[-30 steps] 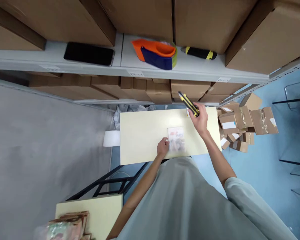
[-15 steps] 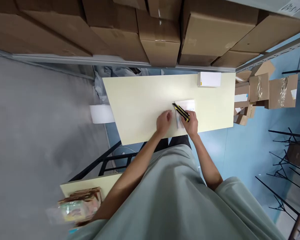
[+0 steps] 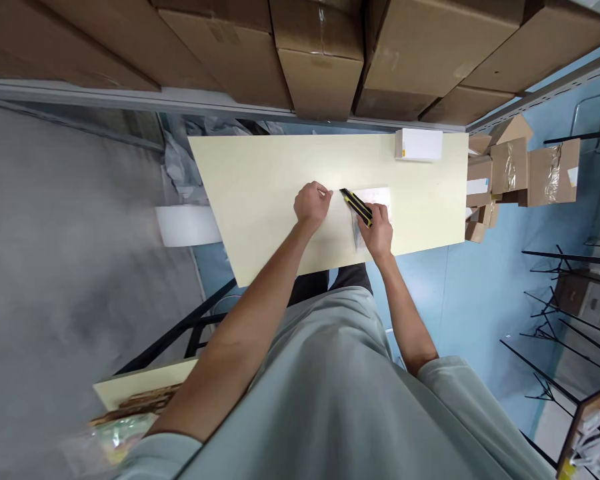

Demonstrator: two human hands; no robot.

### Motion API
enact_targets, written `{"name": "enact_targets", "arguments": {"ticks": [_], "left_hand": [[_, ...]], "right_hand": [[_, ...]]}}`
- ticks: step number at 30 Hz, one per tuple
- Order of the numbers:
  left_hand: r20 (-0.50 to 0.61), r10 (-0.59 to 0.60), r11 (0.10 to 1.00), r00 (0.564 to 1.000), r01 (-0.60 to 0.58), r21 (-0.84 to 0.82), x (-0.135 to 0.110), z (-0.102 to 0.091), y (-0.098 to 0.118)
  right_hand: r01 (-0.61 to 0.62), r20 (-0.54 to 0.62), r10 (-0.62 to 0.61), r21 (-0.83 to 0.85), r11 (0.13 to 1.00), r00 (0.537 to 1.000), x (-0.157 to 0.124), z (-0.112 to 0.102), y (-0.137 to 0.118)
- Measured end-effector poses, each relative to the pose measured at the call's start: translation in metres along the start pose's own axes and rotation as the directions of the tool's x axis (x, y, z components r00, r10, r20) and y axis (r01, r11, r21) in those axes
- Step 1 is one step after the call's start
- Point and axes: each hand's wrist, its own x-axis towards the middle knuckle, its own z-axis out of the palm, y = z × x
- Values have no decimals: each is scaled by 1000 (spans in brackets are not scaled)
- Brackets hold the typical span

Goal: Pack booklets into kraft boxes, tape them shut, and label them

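Note:
In my right hand [image 3: 379, 232] is a black and yellow utility knife [image 3: 357, 207], its tip pointing up and to the left. Under the knife and that hand lies a flat, whitish packet [image 3: 381, 195] with faint print, partly covered. My left hand [image 3: 313, 205] hovers over or rests on the cream tabletop [image 3: 260, 193], left of the knife tip and apart from it. Its fingers are pinched together; whatever they hold, if anything, is too small to make out.
A white box [image 3: 421, 145] stands at the table's back right. Cardboard boxes [image 3: 320, 80] line a shelf above the far edge. More cartons [image 3: 510, 167] are stacked on the right. A white roll-like object [image 3: 187, 225] is by the left edge. Plastic-wrapped bundles [image 3: 130, 427] lie lower left.
My left hand has moved up and left, away from the packet. My right hand still has the knife over the packet, shifted slightly. The whole view has tilted a little.

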Motion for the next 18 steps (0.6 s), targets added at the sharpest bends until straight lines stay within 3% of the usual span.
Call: {"name": "enact_targets", "arguments": {"ticks": [18], "left_hand": [[3,-33,999,999,33,11,3,2,2]], "right_hand": [[63,18,-61,-66,996,998,-4,6,-4]]}}
